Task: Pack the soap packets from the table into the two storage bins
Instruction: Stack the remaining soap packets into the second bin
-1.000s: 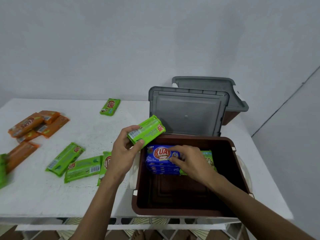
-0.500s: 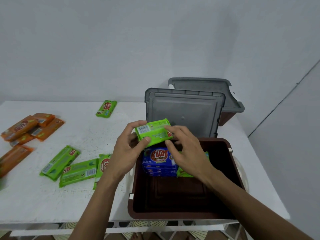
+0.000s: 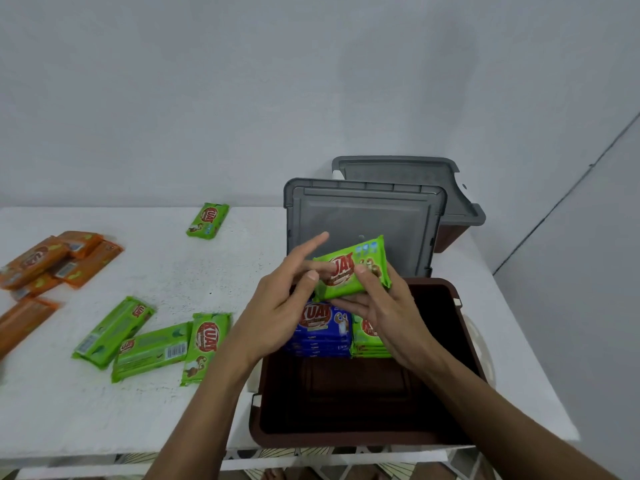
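A bright green soap packet (image 3: 351, 270) with a red oval logo lettered in white and small blue marks at one corner is seen above the dark brown bin (image 3: 464, 344). Inside the bin, a stack of blue packets (image 3: 322, 332) bearing the same red and white logo is shown beside a stack of green ones (image 3: 367, 341). The raised lid (image 3: 363, 220) is grey, as is the lid of the second brown bin (image 3: 450, 237). Green packets (image 3: 152, 341), one with a white barcode panel, and orange packets (image 3: 52, 265) are spread on the white, faintly speckled table (image 3: 173, 271). The wall is pale grey.
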Action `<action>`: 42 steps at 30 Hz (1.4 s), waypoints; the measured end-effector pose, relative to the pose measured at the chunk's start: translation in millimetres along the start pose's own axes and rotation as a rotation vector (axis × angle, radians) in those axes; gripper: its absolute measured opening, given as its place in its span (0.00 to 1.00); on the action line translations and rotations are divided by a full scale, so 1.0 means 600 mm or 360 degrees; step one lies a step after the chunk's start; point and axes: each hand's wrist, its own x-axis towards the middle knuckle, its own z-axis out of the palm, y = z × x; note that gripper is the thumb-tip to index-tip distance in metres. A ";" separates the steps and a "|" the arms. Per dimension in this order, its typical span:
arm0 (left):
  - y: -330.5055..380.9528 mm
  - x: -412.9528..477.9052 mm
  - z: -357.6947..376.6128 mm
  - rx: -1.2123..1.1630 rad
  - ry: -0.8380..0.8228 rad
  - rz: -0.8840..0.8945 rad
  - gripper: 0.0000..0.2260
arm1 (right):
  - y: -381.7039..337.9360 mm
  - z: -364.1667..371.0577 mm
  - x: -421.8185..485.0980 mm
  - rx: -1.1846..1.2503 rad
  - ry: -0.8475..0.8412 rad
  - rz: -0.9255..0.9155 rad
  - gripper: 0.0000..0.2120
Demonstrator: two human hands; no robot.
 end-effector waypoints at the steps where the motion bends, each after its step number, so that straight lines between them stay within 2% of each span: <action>1: -0.006 0.001 -0.002 0.0044 0.0026 0.0002 0.19 | 0.000 -0.008 -0.001 -0.0011 0.0023 0.0016 0.14; 3: -0.020 0.000 -0.005 0.0192 0.0136 -0.0007 0.16 | -0.002 -0.026 -0.003 -0.0131 0.0092 0.0008 0.12; 6: -0.052 -0.001 -0.008 0.0534 0.0283 0.0003 0.14 | -0.007 -0.053 -0.010 -0.0318 0.0181 -0.0042 0.22; 8: -0.075 -0.002 -0.008 0.0740 0.0268 -0.0031 0.15 | -0.009 -0.070 -0.017 -0.0412 0.0213 -0.0073 0.26; 11: -0.098 -0.006 -0.002 0.0901 0.0259 -0.0042 0.16 | -0.013 -0.091 -0.028 -0.0523 0.0264 -0.0074 0.20; 14: -0.105 -0.010 0.004 0.0980 0.0302 -0.0013 0.16 | -0.015 -0.108 -0.039 -0.0606 0.0290 -0.0031 0.11; 17: -0.108 -0.012 0.008 0.1041 0.0351 -0.0019 0.15 | -0.010 -0.121 -0.047 -0.0790 0.0310 -0.0034 0.09; 22: -0.109 -0.014 0.012 0.1051 0.0441 -0.0101 0.14 | 0.008 -0.135 -0.049 -0.0915 0.0249 0.0030 0.10; 28: -0.106 -0.018 0.015 0.1086 0.0520 -0.0129 0.14 | 0.021 -0.144 -0.046 -0.1388 0.0232 0.0171 0.10; 34: -0.110 -0.019 0.015 0.1166 0.0582 -0.0141 0.13 | 0.027 -0.130 -0.048 -0.2059 0.0231 -0.0026 0.14; 42: -0.109 -0.023 0.011 0.1140 0.0497 -0.0161 0.15 | 0.029 -0.121 -0.048 -0.2302 0.0186 0.0012 0.17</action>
